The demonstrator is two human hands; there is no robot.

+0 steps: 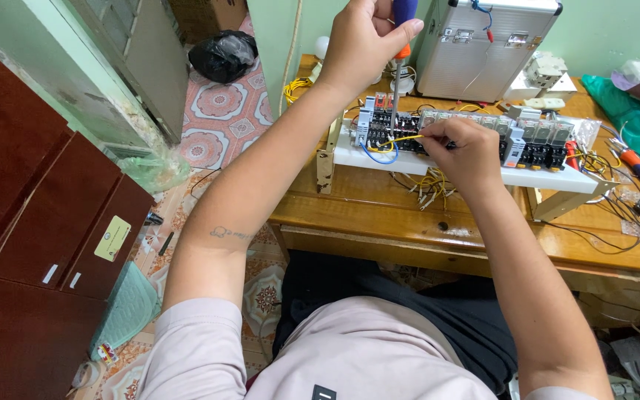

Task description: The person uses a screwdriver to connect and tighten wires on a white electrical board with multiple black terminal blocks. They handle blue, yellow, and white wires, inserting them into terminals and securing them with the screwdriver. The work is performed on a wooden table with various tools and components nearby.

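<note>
Over a wooden workbench (379, 215), the left hand (361, 44) clenches a blue-and-orange-handled screwdriver (401, 30) upright on a white-mounted relay terminal strip (468, 133), while the right hand (464, 152) pinches a yellow wire (398, 138).

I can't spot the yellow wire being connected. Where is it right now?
In the head view, the yellow wire runs from the right hand leftward to the terminal blocks, just beneath the screwdriver in the left hand.

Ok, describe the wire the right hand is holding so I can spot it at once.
Find the wooden table and the white board of relays on it. At the board's left end, the right hand pinches a yellow wire. Its neighbour, looping just below it, is blue.
</note>
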